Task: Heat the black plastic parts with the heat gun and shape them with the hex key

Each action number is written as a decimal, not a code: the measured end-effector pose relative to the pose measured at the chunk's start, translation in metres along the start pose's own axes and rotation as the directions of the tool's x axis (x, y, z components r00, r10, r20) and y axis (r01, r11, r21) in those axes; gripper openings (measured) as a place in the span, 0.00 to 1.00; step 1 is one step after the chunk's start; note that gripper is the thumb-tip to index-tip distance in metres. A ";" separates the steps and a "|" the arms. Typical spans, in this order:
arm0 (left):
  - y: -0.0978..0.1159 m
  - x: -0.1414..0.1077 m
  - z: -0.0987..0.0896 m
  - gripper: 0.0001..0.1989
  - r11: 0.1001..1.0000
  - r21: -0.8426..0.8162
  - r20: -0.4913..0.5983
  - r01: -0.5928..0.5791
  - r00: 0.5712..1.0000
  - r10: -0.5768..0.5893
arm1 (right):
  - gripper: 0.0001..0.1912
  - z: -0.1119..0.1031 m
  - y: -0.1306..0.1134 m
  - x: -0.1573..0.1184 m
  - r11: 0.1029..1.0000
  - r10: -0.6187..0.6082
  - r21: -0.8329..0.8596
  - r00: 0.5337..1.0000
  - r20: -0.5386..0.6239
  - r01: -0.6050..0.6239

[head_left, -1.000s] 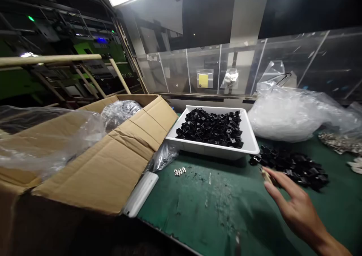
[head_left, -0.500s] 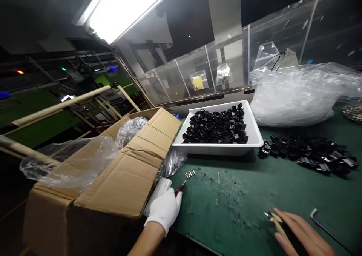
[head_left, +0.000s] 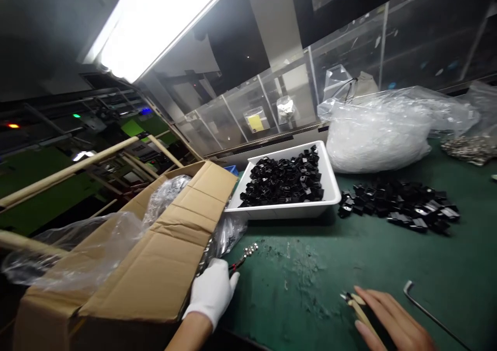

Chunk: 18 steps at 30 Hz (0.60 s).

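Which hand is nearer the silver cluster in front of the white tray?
Left. The left hand is close by, left of the silver cluster; the right hand is farther off, to its right.

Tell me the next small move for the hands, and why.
I'd probably pick up one metal bit with the red tool: the left hand holds it with its tip at those bits, while the yellow tool in the right hand is well away from them.
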State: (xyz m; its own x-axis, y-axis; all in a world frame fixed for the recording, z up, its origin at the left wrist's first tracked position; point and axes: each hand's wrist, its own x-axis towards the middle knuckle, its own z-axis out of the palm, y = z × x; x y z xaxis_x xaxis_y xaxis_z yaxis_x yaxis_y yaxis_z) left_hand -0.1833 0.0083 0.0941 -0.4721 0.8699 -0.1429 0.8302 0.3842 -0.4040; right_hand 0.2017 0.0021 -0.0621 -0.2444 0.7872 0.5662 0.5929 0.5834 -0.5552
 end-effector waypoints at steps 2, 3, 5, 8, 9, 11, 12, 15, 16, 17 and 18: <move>0.012 -0.006 -0.003 0.17 0.998 0.024 -0.074 -0.060 0.995 0.062 | 0.22 -0.007 -0.007 0.008 1.000 -0.007 0.002 1.000 0.019 0.007; 0.022 -0.009 -0.004 0.17 0.994 0.035 -0.093 -0.104 0.990 0.107 | 0.22 -0.011 -0.010 0.011 1.000 -0.005 0.002 0.999 0.033 0.005; 0.048 -0.011 -0.008 0.16 0.984 0.000 -0.081 -0.179 0.981 0.179 | 0.22 -0.015 -0.015 0.017 1.000 -0.008 -0.009 0.999 0.031 0.009; 0.102 -0.012 -0.022 0.19 0.945 -0.098 -0.128 -0.311 0.946 0.298 | 0.24 -0.018 -0.019 0.021 0.999 0.031 -0.032 1.000 -0.002 -0.031; 0.122 -0.012 -0.029 0.20 0.926 -0.096 -0.168 -0.366 0.923 0.347 | 0.24 -0.020 -0.020 0.022 0.999 0.030 -0.028 0.999 -0.020 -0.031; 0.161 -0.012 -0.045 0.20 0.895 -0.068 -0.221 -0.441 0.881 0.417 | 0.23 -0.023 -0.021 0.021 1.000 0.010 -0.007 0.998 -0.058 -0.011; 0.178 -0.011 -0.053 0.19 0.883 -0.050 -0.244 -0.467 0.863 0.442 | 0.23 -0.025 -0.021 0.019 1.000 0.003 0.001 0.997 -0.074 -0.003; 0.224 -0.007 -0.076 0.18 0.856 -0.003 -0.313 -0.516 0.814 0.489 | 0.23 -0.033 -0.016 0.007 1.000 -0.001 -0.012 0.997 -0.082 0.000; 0.237 -0.006 -0.083 0.17 0.850 0.006 -0.330 -0.528 0.801 0.500 | 0.23 -0.036 -0.013 0.001 1.000 -0.004 -0.026 0.998 -0.070 0.003; 0.250 -0.006 -0.089 0.17 0.842 0.013 -0.341 -0.540 0.789 0.511 | 0.22 -0.038 -0.008 -0.005 0.999 -0.012 -0.043 0.998 -0.062 0.009; 0.261 -0.006 -0.095 0.17 0.832 0.018 -0.346 -0.554 0.777 0.525 | 0.22 -0.041 -0.004 -0.012 0.998 -0.018 -0.059 0.998 -0.059 0.014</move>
State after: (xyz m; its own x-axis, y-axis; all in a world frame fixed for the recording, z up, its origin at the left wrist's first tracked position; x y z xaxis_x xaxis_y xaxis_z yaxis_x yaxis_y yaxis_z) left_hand 0.0647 0.1325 0.0756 0.1715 0.9851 -0.0106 0.9471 -0.1679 -0.2736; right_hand 0.2334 -0.0177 -0.0416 -0.2090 0.7636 0.6110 0.6335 0.5817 -0.5103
